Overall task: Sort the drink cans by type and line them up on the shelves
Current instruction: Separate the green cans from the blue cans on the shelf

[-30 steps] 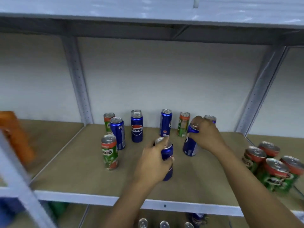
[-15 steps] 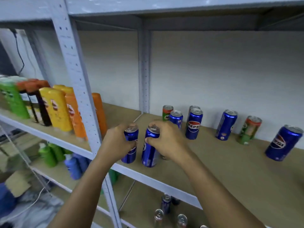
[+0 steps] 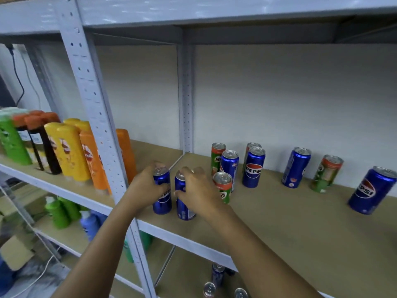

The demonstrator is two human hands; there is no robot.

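Observation:
Two blue Pepsi cans stand side by side at the front left corner of the brown shelf point(image 3: 290, 229). My left hand point(image 3: 144, 188) grips the left can point(image 3: 162, 201) and my right hand point(image 3: 197, 190) grips the right can point(image 3: 183, 208). Just right of my right hand stands a green and red Milo can point(image 3: 223, 183). Behind it are another Milo can point(image 3: 217, 155) and a Pepsi can point(image 3: 229, 164). Further right stand more Pepsi cans point(image 3: 253, 168) point(image 3: 296, 168) point(image 3: 371, 190) and a Milo can point(image 3: 326, 173).
A grey perforated upright point(image 3: 94, 117) rises just left of my left hand. Left of it, yellow, orange, black and green bottles point(image 3: 68, 151) fill the neighbouring shelf. Several cans point(image 3: 217, 276) stand on the lower shelf, and green and blue bottles point(image 3: 64, 211) at lower left.
Both hands have carried their Pepsi cans from the shelf's middle to its front left corner. The two cans now stand upright on the shelf, close together, with the view turned left.

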